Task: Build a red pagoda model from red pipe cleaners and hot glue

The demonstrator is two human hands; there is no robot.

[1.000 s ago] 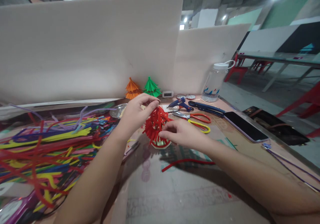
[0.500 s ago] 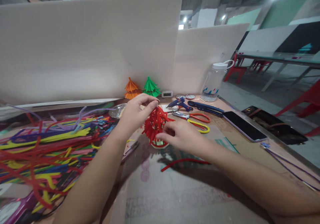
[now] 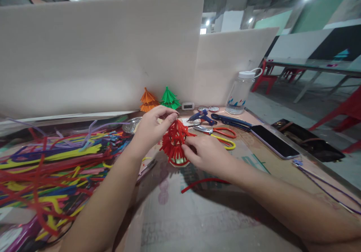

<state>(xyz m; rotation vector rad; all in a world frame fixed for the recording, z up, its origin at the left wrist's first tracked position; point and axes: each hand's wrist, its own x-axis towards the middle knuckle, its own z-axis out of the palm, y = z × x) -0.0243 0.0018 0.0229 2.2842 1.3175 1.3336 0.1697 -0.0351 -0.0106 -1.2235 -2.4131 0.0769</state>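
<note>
A small red tree made of pipe cleaners (image 3: 174,143) stands on the table in the middle of the view. My left hand (image 3: 153,126) pinches its tip from above. My right hand (image 3: 207,154) presses its curled fingers against the tree's right side, near the lower tiers. A loose red pipe cleaner (image 3: 204,182) lies on the table just under my right wrist.
A big heap of coloured pipe cleaners (image 3: 53,165) fills the left. Orange (image 3: 148,100) and green (image 3: 170,98) trees stand by the white partition. A blue glue gun (image 3: 202,117), scissors (image 3: 221,132), a phone (image 3: 274,141) and a water bottle (image 3: 241,92) lie to the right.
My right hand has slid a little up and left along the tree's side. My left hand keeps its pinch on the tip.
</note>
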